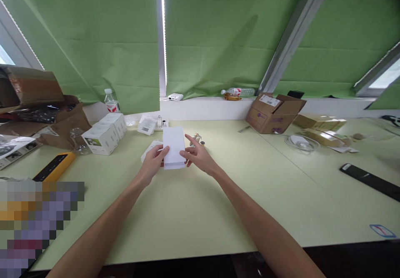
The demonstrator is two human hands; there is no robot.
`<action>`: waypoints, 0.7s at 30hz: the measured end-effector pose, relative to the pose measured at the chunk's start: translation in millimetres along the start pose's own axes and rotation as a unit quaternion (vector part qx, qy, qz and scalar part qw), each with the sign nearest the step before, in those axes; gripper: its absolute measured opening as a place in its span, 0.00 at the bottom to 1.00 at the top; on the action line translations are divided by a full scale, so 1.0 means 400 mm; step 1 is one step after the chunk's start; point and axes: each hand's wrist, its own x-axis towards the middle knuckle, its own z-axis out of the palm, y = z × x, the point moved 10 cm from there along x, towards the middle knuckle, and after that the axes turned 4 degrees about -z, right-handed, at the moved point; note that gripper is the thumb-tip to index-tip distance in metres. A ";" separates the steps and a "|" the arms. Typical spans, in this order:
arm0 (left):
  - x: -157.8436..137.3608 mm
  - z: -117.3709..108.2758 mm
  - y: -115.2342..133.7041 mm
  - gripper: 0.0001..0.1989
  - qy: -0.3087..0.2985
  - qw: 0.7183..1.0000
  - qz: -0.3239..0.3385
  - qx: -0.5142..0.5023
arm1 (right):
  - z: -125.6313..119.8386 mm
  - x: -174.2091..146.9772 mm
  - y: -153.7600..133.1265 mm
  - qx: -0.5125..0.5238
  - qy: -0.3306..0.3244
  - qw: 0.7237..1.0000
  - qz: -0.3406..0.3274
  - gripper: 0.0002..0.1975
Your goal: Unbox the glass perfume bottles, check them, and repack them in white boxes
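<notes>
A plain white box (174, 144) is held upright above the table between my two hands, its lower edge showing a small step. My left hand (153, 160) grips its left side, thumb on the front face. On the right side my right hand (200, 156) holds it with the thumb, while the index finger points up and away. Behind that hand lies a small shiny silver and gold item (196, 138), partly covered and too small to name. A white packet (150, 149) on the table is partly hidden by my left hand.
To the left stand white boxes (104, 136), a clear bottle (111, 101), opened cardboard (59, 123) and a yellow-black case (56, 167). At the right are a cardboard box (268, 113), a coiled white cable (301, 143) and a black phone-like slab (371, 181). Another bottle (239, 91) lies on the ledge.
</notes>
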 end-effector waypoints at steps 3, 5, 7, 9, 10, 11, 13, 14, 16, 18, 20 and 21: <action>0.007 -0.015 -0.012 0.26 0.007 1.000 -0.014 -0.022 | 0.030 -0.006 -0.032 -0.023 -0.052 0.997 -0.042 0.53; 0.011 -0.020 -0.017 0.25 0.004 0.999 -0.017 -0.037 | 0.053 -0.010 -0.041 -0.055 -0.089 0.993 -0.063 0.52; 0.013 -0.021 -0.018 0.24 -0.001 0.999 -0.014 -0.050 | 0.071 -0.011 -0.038 -0.083 -0.112 0.987 -0.076 0.47; 0.014 -0.017 -0.020 0.24 -0.011 0.998 -0.015 -0.060 | 0.072 -0.009 -0.033 -0.098 -0.104 0.986 -0.083 0.42; 0.013 -0.014 -0.020 0.24 -0.018 0.998 -0.016 -0.062 | 0.068 -0.008 -0.031 -0.103 -0.091 0.987 -0.087 0.39; 0.012 -0.010 -0.020 0.23 -0.024 0.998 -0.017 -0.063 | 0.060 -0.006 -0.030 -0.107 -0.075 0.987 -0.091 0.36; 0.009 -0.003 -0.018 0.23 -0.037 0.997 -0.016 -0.060 | 0.046 -0.004 -0.032 -0.114 -0.046 0.987 -0.099 0.28; 0.008 0.001 -0.017 0.24 -0.042 0.997 -0.016 -0.057 | 0.040 -0.004 -0.033 -0.117 -0.035 0.987 -0.100 0.26; 0.005 0.004 -0.014 0.25 -0.047 0.998 -0.015 -0.046 | 0.032 -0.005 -0.033 -0.115 -0.024 0.989 -0.094 0.28; 0.004 0.001 -0.006 0.25 -0.040 0.999 -0.004 -0.029 | 0.027 -0.006 -0.032 -0.098 -0.014 0.992 -0.081 0.37; 0.002 -0.004 0.005 0.25 -0.027 1.000 0.011 -0.007 | 0.024 -0.008 -0.030 -0.073 -0.005 0.995 -0.065 0.47; 0.001 -0.005 0.010 0.25 -0.023 1.000 0.015 0.005 | 0.022 -0.009 -0.029 -0.062 0.000 0.996 -0.058 0.50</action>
